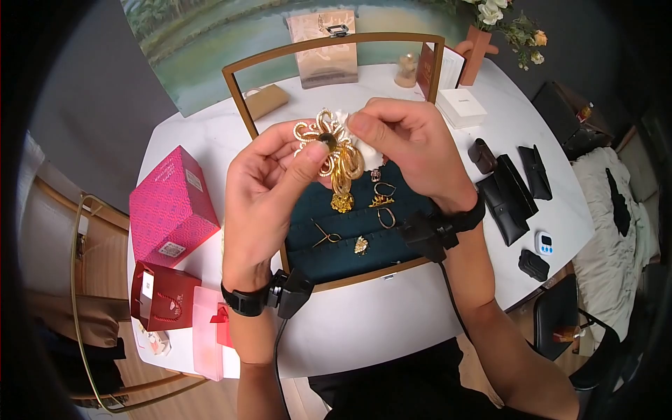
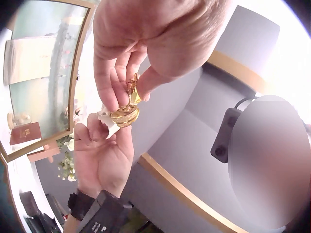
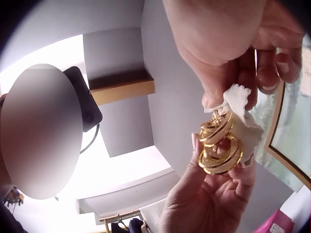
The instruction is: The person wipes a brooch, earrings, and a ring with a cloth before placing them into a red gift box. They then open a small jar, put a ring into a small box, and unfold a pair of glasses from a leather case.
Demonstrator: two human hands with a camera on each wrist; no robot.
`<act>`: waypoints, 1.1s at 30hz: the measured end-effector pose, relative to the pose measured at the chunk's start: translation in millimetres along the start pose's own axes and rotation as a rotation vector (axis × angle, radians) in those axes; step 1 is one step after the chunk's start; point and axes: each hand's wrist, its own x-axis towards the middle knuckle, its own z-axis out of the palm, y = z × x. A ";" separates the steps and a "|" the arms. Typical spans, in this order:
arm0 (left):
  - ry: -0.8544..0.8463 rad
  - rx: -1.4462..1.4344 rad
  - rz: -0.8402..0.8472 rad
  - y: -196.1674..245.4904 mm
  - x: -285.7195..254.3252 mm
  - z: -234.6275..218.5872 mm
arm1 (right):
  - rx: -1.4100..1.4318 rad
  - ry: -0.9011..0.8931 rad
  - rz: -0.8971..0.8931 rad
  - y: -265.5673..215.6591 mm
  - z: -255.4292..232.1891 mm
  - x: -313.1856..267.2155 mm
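A gold flower-shaped ornament with pale beaded loops and a dark centre is held up by the left hand, thumb on its front; it shows gold in the left wrist view and right wrist view. The right hand pinches a white cloth between thumb and fingers, against the ornament's right side. In the right wrist view the cloth hangs behind the ornament. Below both hands lies a jewellery case with a dark green lining, holding several gold pieces.
The case's framed lid stands raised. At left are a pink box, a red bag and a pink bag. At right are a white box, black cases and a small white device. Flowers stand behind.
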 end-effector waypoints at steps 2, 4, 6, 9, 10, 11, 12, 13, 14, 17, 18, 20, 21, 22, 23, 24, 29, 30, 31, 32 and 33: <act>0.009 0.009 0.012 0.0 0.0 -3.0 | 0.004 0.034 0.058 0.9 0.5 0.7; -0.040 0.021 -0.031 1.5 -0.3 -9.2 | 0.101 0.327 0.064 7.7 -0.8 5.9; -0.037 0.017 -0.031 2.8 -0.7 -9.0 | 0.103 0.289 0.046 7.2 -7.4 5.4; -0.039 0.025 -0.064 2.9 -1.5 -6.6 | 0.081 0.189 -0.043 8.7 -6.5 5.1; -0.042 0.039 -0.097 2.3 -2.2 -5.7 | 0.061 0.127 -0.116 10.6 -3.9 4.5; -0.041 0.038 -0.099 2.7 -3.1 -4.3 | 0.042 0.065 -0.189 11.9 -2.4 3.7; -0.031 0.071 -0.123 4.5 -3.7 -2.7 | -0.063 0.038 -0.179 10.8 -3.8 2.4; -0.022 0.105 -0.146 5.6 -4.1 -1.9 | -0.062 0.038 -0.179 8.2 -5.7 1.3; -0.022 0.105 -0.146 5.7 -4.7 -3.1 | -0.144 -0.007 -0.124 5.1 -8.0 0.3; -0.081 0.233 -0.206 3.5 -4.5 -5.8 | -0.181 -0.075 -0.018 5.0 -12.2 -0.6; -0.052 0.180 -0.153 0.2 -2.9 -4.6 | -0.135 -0.098 0.034 5.9 -13.0 -0.6; -0.028 0.129 -0.101 -3.9 -0.6 -1.4 | -0.047 -0.076 0.047 6.6 -13.2 0.3; -0.035 0.191 -0.060 -5.3 0.2 0.2 | 0.040 -0.058 0.060 7.1 -12.7 0.8; -0.040 0.254 -0.019 -6.7 0.9 1.8 | 0.040 -0.057 0.060 7.8 -11.1 1.4; -0.041 0.254 -0.018 -8.8 0.6 3.9 | 0.076 -0.035 0.037 8.8 -8.8 2.1; -0.001 0.364 0.067 -11.0 -0.4 6.5 | 0.112 -0.012 0.016 9.8 -7.4 2.4; 0.150 0.683 0.235 -16.3 -1.8 18.1 | 0.120 -0.011 0.021 8.9 -3.5 2.3; 0.161 0.698 0.274 -20.6 -0.5 18.3 | 0.169 -0.018 0.041 7.5 -2.3 1.9; 0.172 0.713 0.314 -23.1 0.3 18.1 | 0.170 -0.019 0.041 8.2 -2.2 1.9; 0.172 0.714 0.314 -23.4 0.3 17.2 | 0.199 -0.035 0.034 9.3 -2.2 2.1; 0.170 0.723 0.322 -23.2 0.6 15.9 | 0.227 -0.050 0.027 9.8 -2.4 2.4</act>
